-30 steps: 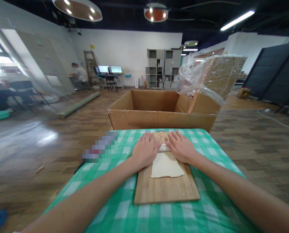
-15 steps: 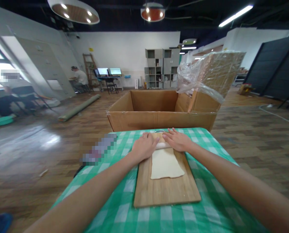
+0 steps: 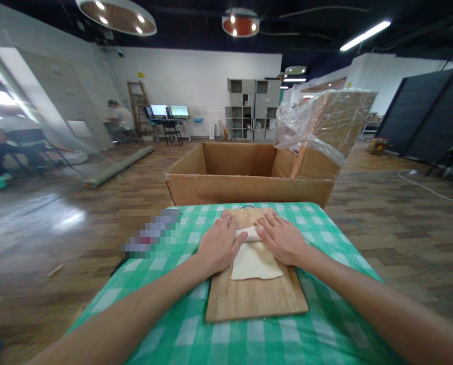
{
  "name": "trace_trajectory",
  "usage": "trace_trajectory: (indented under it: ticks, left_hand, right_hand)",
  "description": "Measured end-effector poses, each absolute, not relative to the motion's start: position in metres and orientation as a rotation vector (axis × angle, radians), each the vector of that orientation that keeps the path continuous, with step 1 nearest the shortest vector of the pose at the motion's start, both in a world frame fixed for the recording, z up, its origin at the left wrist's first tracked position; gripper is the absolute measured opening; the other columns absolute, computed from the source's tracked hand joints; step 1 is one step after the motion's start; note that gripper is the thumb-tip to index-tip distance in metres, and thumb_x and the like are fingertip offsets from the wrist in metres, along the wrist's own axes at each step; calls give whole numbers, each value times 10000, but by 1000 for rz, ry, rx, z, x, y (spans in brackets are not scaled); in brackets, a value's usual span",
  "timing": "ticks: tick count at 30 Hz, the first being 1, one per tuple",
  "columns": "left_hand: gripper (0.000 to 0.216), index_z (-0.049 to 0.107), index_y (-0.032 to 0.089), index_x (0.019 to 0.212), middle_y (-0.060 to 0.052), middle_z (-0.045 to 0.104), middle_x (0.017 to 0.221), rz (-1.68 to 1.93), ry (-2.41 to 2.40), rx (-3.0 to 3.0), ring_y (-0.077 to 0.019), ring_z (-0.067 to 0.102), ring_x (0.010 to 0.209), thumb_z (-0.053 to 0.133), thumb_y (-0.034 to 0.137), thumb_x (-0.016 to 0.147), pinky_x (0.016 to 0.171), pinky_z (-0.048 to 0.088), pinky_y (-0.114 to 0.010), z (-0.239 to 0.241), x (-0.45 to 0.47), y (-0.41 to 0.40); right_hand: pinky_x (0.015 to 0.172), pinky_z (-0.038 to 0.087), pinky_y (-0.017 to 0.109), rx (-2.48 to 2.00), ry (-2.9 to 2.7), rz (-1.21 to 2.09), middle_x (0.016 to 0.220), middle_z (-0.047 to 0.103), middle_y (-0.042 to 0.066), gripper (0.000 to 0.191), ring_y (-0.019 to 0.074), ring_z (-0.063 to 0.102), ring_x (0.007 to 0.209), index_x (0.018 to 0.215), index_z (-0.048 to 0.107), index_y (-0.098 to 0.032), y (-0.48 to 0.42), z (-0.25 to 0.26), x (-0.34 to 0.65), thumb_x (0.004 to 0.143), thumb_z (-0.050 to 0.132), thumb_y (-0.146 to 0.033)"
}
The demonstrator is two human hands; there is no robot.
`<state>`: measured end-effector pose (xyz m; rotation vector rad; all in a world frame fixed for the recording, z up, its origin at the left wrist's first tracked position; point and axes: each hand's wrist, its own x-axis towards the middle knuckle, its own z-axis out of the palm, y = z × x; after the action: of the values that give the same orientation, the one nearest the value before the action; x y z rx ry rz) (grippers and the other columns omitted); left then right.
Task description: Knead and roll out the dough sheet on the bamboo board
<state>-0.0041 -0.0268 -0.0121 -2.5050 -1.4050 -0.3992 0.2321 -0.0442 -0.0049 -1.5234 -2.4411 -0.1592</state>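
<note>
A pale dough sheet lies on a wooden cutting board. Its far end is curled into a short roll. My left hand rests over the roll's left end, fingers stretched forward and thumb lying against the dough. On the other end, my right hand lies flat with its fingers spread. Both palms are low over the board's sides, and parts of the roll are hidden under the fingers. The flat part of the sheet widens toward me.
A green and white checked cloth covers the table. A blurred-out item lies at its left edge. Just beyond the table stands a large open cardboard box, with a plastic-wrapped carton at its right. Two people sit farther off at left.
Both hands have come back toward me along with the dough roll. The flat part of the sheet is shorter, and more of the board's far end shows. The view has shifted slightly.
</note>
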Motion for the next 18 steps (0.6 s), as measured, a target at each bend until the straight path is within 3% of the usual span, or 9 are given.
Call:
trace_trajectory:
  ticks: [5,11,15,18]
  left_hand:
    - [616,454,35,1492,-244,445,1590,-408,-1347,-2562,-324,370,1525,297,465,1079,1251,291,-511,-18,-13,-43]
    - [443,620,129,1279,-208,637,1368,-358,-1450,-2524,-323,570,1329,299,379,1104,1108,461,-531,-10,3,10]
    - [335,625,152,1286,-163,650,1301,-341,-1466,-2523,-287,649,1167,512,377,1066,972,559,-487,-4,9,45]
    - [391,607,175,1326,-110,628,1322,-352,-1448,-2535,-252,663,1111,667,377,996,929,585,-464,-3,9,55]
  right_hand:
    - [1217,315,537,-1492,-2454,-159,1638,422,153,667,346,286,1556,1566,465,-168,-62,-6,234,1088,226,-567]
    - [1253,258,535,-1446,-2546,-176,1545,555,123,598,297,374,1522,1446,600,-193,6,-7,235,1107,209,-492]
    - [1263,241,535,-1410,-2609,-201,1475,628,78,461,292,442,1478,1405,630,-251,43,-14,236,1095,352,-449]
    - [1249,275,518,-1441,-2584,-194,1496,609,68,406,283,476,1449,1381,638,-262,51,-16,237,1088,397,-406]
